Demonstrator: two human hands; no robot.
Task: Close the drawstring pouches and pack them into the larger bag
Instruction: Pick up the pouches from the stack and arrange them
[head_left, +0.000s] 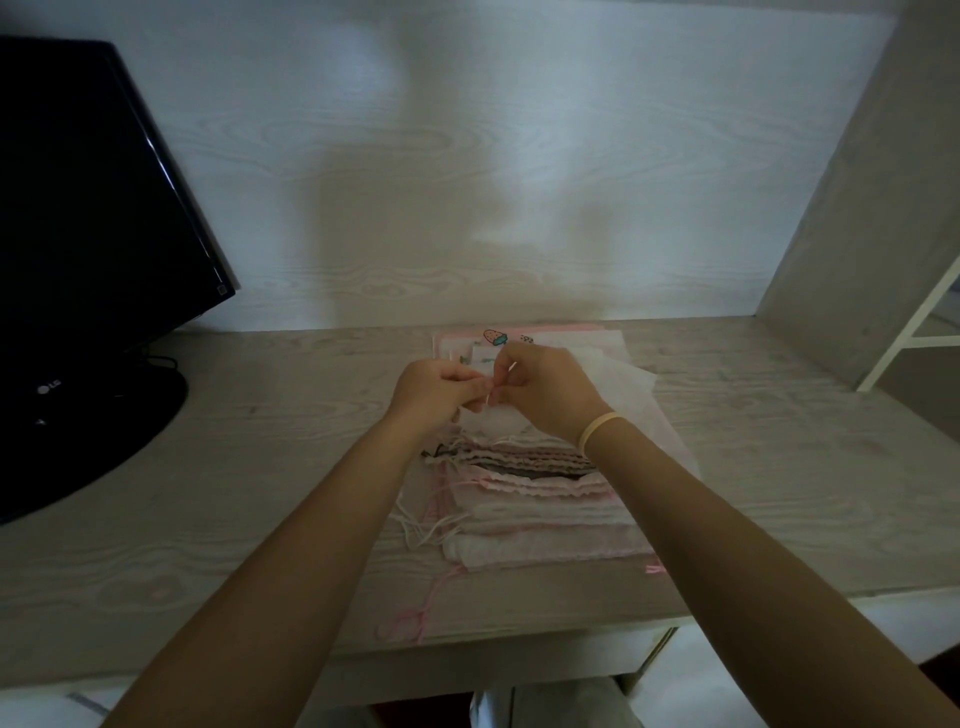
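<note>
Early stage, by my judgement: left hand (436, 387) & right hand (540, 387) pinch a white cord (490, 397) over the pouch stack (524, 483) mid-desk (234, 467); stack appears unpacked, larger bag not clearly identifiable.

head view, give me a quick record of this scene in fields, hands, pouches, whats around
left hand: left hand pinches a thin white drawstring
right hand: right hand pinches the same drawstring, close against the left
held item: a small white pouch, raised just above the stack
stack: flat drawstring pouches, pink, white and dark-striped, lying overlapped on the desk
loose cords: pink cord trailing toward the desk's near edge
larger bag: cannot tell which item it is
wrist: pale band on the right wrist
left of the stack: black monitor
</note>
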